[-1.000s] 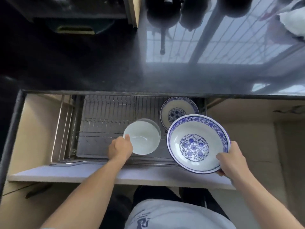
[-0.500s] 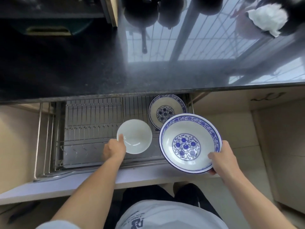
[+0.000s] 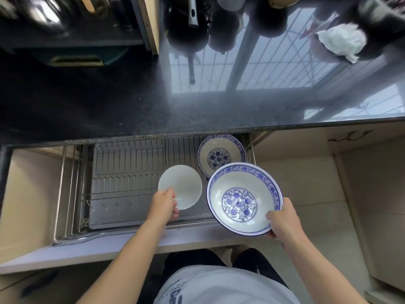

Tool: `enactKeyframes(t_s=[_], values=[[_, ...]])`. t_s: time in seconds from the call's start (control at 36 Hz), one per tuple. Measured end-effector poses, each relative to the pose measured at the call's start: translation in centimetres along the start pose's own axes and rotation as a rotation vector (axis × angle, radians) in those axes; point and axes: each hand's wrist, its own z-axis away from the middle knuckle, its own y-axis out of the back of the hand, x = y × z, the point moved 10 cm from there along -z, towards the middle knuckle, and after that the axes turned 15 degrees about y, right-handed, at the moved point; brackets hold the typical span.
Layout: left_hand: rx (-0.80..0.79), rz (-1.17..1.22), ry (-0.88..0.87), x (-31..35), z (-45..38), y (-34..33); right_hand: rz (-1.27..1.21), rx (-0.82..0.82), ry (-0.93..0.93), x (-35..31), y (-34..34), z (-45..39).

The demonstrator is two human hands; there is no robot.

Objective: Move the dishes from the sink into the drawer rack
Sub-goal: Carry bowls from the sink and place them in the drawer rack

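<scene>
The pulled-out drawer rack (image 3: 122, 172) of steel wire lies below the dark counter. My left hand (image 3: 163, 205) grips the near rim of a plain white bowl (image 3: 182, 185), held over the rack's right part. My right hand (image 3: 282, 220) holds a large blue-and-white patterned bowl (image 3: 243, 198) by its near right rim, above the drawer's front right corner. A smaller blue-and-white bowl (image 3: 221, 154) sits in the rack's back right corner. The sink is out of view.
The black speckled counter (image 3: 109, 106) overhangs the drawer's back edge. The drawer's pale front panel (image 3: 98, 251) runs below my arms. Pans and pots hang at the top, and a white cloth (image 3: 341, 42) lies at the top right. Beige floor tiles lie to the right.
The view has shifted, so the drawer sits lower in frame. My left hand has slid round the white bowl's near rim. The large patterned bowl stays in my right hand.
</scene>
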Motion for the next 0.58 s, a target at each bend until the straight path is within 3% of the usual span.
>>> enactKeyframes(t_s=[0.08,0.14,0.28,0.39,0.5,0.58], values=[[-0.381,0.040,0.089,-0.5,6.0,-4.8,-0.079,-0.037,0.001,-1.0,-1.6,-0.2],[-0.446,-0.028,0.043,-0.1,7.7,-6.7,-0.116,-0.037,0.017,-1.9,-2.4,-0.6],[-0.115,-0.267,-0.233,4.3,5.9,-7.1,-0.085,-0.018,0.089,-3.4,-3.2,-2.9],[-0.085,-0.289,-0.223,7.2,3.6,-8.4,-0.042,-0.044,0.115,-3.9,-3.9,-6.1],[-0.086,-0.262,-0.198,10.1,1.1,-9.4,0.163,-0.059,0.158,-4.1,-4.6,-10.1],[-0.126,-0.200,-0.149,11.1,0.1,-10.0,0.091,-0.079,0.121,-3.8,-6.1,-12.0]])
